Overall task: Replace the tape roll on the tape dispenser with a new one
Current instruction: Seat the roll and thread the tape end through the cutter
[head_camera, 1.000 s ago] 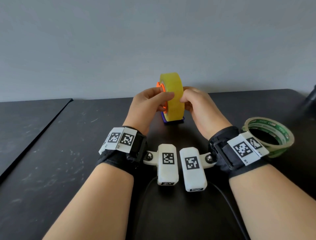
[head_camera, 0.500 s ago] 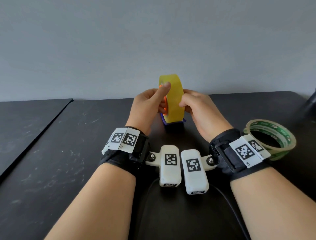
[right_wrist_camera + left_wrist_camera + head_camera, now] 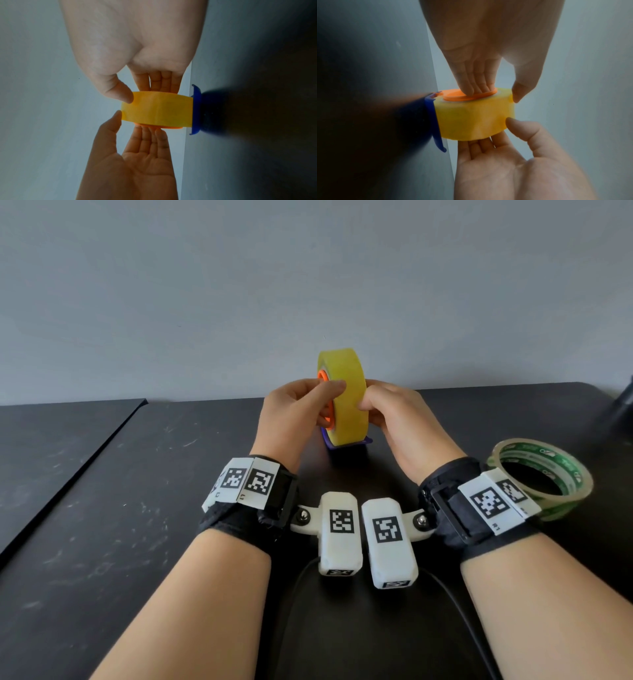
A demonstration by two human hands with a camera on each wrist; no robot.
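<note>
The yellow roll (image 3: 347,395) is standing on edge on the blue dispenser (image 3: 346,444), which is sitting on the black bench (image 3: 137,508) near its far edge. An orange hub (image 3: 323,398) is sitting in the roll's core on the left face, probably the spindle that lets the roll turn. The left hand (image 3: 294,414) is pressing on that hub with straight fingers (image 3: 471,86) laid together, its thumb resting over the roll's rim. The right hand (image 3: 400,419) is backing the opposite face with flat fingers (image 3: 163,83), thumb touching the rim; neither hand is curling round the roll. Squeezing from both sides like this looks meant to seat the hub fully while keeping the roll upright in its cradle, so the swap seems nearly finished.

A second roll (image 3: 544,474), clear with a green-printed core, is lying flat on the bench just behind the right wrist, likely the removed one. Its green print is too small to read. The wrist bands are carrying square coded markers; beside them small marks are showing that look like L1 and R1
</note>
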